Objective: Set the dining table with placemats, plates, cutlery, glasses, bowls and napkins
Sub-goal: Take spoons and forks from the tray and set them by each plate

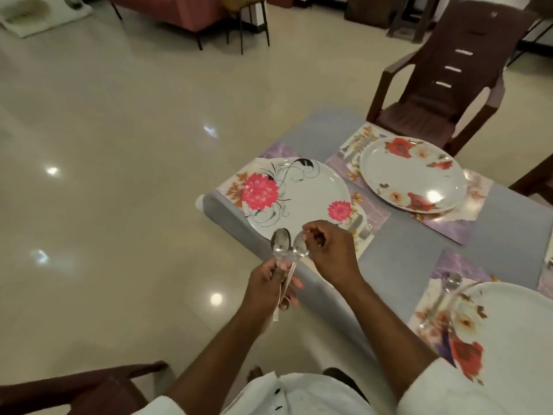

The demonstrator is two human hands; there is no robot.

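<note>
My left hand (273, 287) grips the handles of two steel spoons, bowls pointing up. One spoon (280, 242) stands on the left. My right hand (330, 250) pinches the top of the other spoon's bowl (300, 248). Both hands hover over the table's near left edge, just in front of a white plate (302, 190) with pink flowers on a floral placemat (371, 215). A second flowered plate (414, 173) lies on its placemat (454, 226) farther right. A third plate (514, 322) sits at the lower right, with a spoon (450, 283) beside it on a placemat (431, 313).
The grey table (401, 256) has a brown plastic chair (443, 79) at its far side and another chair's arm (89, 387) at the lower left. Glossy tiled floor (119, 145) spreads to the left. A pink sofa (179, 10) stands far back.
</note>
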